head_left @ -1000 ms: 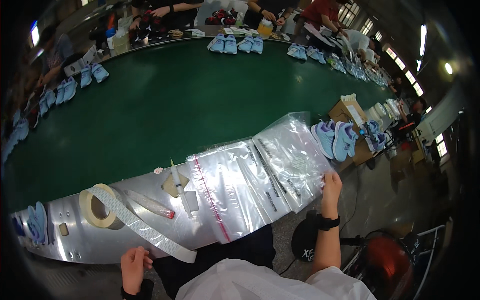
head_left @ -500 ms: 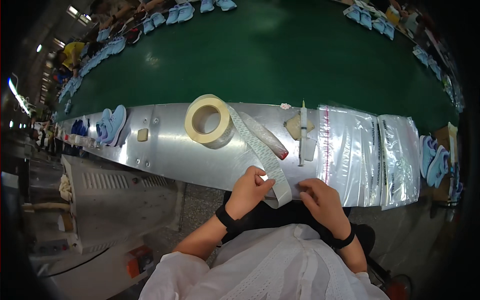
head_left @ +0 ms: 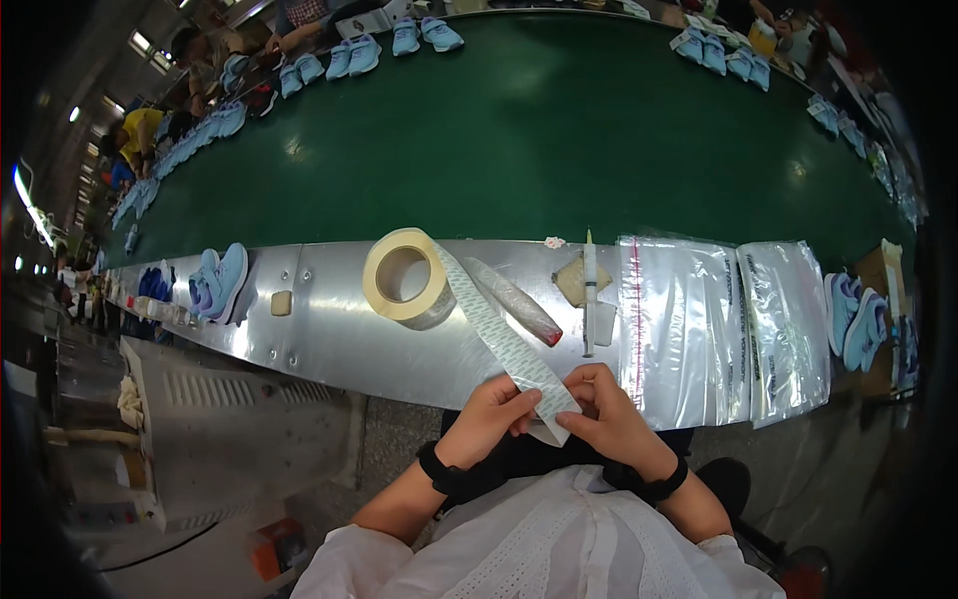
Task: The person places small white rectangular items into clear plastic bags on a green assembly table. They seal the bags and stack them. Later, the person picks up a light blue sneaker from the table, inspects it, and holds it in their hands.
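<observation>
A roll of labels (head_left: 377,278) stands on the metal work surface, its printed label strip (head_left: 499,334) unwound toward me. My left hand (head_left: 494,407) pinches the strip's left edge close to its free end. From the other side, my right hand (head_left: 606,411) grips the same end between thumb and fingers. The tip of the strip hangs a little past the table's near edge. Beside the strip lies a clear plastic-wrapped tube with a red end (head_left: 526,311). Further right is a syringe (head_left: 590,290) with its tip pointing away from me.
Clear plastic bags (head_left: 679,334) lie stacked right of the syringe. A tan block (head_left: 570,280) sits by it, another (head_left: 281,302) further left. Light blue shoes (head_left: 222,283) stand at the left, more (head_left: 863,324) at the right. Beyond runs a green belt (head_left: 519,140) lined with shoes and people.
My right hand has moved left and taken hold of the label strip's end. My left hand stays on the strip. The whole view has shifted slightly.
</observation>
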Action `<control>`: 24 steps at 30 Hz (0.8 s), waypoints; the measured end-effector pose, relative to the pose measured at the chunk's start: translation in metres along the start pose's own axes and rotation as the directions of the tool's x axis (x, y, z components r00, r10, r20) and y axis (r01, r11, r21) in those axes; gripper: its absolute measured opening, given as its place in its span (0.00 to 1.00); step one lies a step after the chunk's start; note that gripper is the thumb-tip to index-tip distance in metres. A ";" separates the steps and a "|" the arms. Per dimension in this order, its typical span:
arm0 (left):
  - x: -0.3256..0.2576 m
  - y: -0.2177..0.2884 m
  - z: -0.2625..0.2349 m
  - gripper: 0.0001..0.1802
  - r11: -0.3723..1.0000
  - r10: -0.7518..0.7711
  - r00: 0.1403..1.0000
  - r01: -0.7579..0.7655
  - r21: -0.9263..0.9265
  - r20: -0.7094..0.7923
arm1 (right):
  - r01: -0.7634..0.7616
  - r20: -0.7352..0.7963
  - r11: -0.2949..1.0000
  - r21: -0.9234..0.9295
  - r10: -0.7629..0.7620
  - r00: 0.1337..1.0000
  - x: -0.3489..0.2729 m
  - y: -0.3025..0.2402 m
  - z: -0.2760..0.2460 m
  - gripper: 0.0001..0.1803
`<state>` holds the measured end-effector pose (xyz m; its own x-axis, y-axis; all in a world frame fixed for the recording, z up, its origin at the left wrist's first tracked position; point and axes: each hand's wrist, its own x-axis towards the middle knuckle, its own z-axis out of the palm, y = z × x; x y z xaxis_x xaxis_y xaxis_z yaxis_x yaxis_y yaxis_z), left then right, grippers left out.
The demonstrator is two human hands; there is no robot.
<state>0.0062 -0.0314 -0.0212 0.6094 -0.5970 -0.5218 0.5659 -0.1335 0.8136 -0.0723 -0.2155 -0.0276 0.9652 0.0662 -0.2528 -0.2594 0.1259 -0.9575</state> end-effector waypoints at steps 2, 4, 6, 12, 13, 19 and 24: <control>-0.002 0.007 0.005 0.08 0.999 0.023 0.999 -0.024 -0.039 -0.030 | -0.081 0.001 0.997 -0.004 0.081 0.997 0.002 -0.002 -0.006 0.11; -0.003 0.009 0.002 0.07 0.999 0.038 0.998 -0.037 0.017 -0.055 | -0.116 0.005 0.992 -0.050 0.116 0.993 0.003 -0.002 -0.010 0.09; -0.006 0.007 0.006 0.06 0.958 0.173 0.957 -0.108 0.264 -0.234 | -0.105 0.016 0.985 -0.137 0.108 0.994 0.003 -0.001 -0.012 0.06; -0.022 0.008 0.020 0.09 0.365 0.778 0.620 -0.307 0.879 -0.106 | -0.109 -0.046 0.988 -0.112 0.105 0.993 0.011 -0.013 -0.001 0.08; -0.021 0.008 0.019 0.09 0.300 0.771 0.636 -0.334 0.894 -0.021 | -0.111 -0.028 0.987 -0.117 0.108 0.994 0.012 -0.015 0.001 0.08; -0.023 0.009 0.020 0.07 0.592 0.625 0.776 -0.401 0.699 -0.084 | -0.009 -0.018 1.000 -0.007 0.009 1.000 0.021 -0.011 0.013 0.08; -0.022 0.012 0.020 0.07 0.749 0.526 0.835 -0.365 0.553 -0.161 | -0.037 -0.088 0.971 -0.235 0.017 0.996 0.025 -0.020 0.020 0.07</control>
<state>-0.0120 -0.0355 0.0049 0.8960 -0.4414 -0.0491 -0.1057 -0.3192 0.9418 -0.0430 -0.1970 -0.0120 0.9597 -0.0189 -0.2804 -0.2808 -0.1129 -0.9531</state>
